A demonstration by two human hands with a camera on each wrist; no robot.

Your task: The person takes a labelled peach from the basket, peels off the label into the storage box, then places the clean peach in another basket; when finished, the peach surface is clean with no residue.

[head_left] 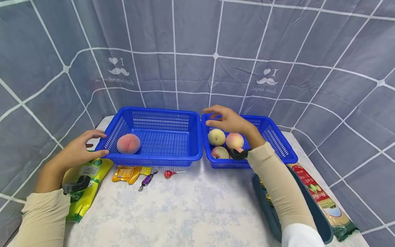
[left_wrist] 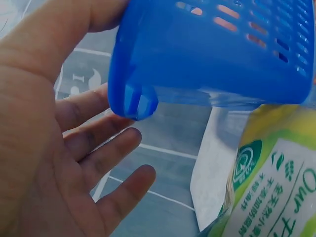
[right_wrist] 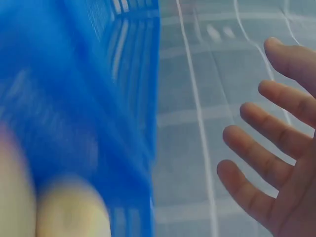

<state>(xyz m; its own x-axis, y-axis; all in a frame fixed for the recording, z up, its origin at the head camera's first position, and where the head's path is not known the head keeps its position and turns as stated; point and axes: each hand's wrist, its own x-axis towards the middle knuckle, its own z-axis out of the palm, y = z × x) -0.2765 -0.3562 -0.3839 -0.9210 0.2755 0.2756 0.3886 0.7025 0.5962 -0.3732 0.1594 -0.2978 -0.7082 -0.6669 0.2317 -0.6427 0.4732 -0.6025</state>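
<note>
Two blue plastic baskets stand side by side at the back of the table. The left basket [head_left: 160, 158] holds one pink peach [head_left: 128, 143]. The right basket [head_left: 277, 140] holds three peaches [head_left: 216, 137]. My left hand [head_left: 81, 148] rests against the left basket's front left corner [left_wrist: 136, 101], fingers spread and relaxed, thumb along the rim. My right hand [head_left: 226, 120] hovers over the right basket above the peaches, fingers loosely extended and holding nothing; the right wrist view shows its spread fingers [right_wrist: 276, 148] beside the blurred basket wall [right_wrist: 98, 98].
A green-yellow packet [head_left: 83, 185] lies under my left forearm. In front of the left basket lie an orange wrapper [head_left: 128, 173], a purple candy [head_left: 147, 179] and a red lollipop [head_left: 169, 173]. A dark tray [head_left: 321, 219] and a long pasta packet [head_left: 321, 199] lie at the right.
</note>
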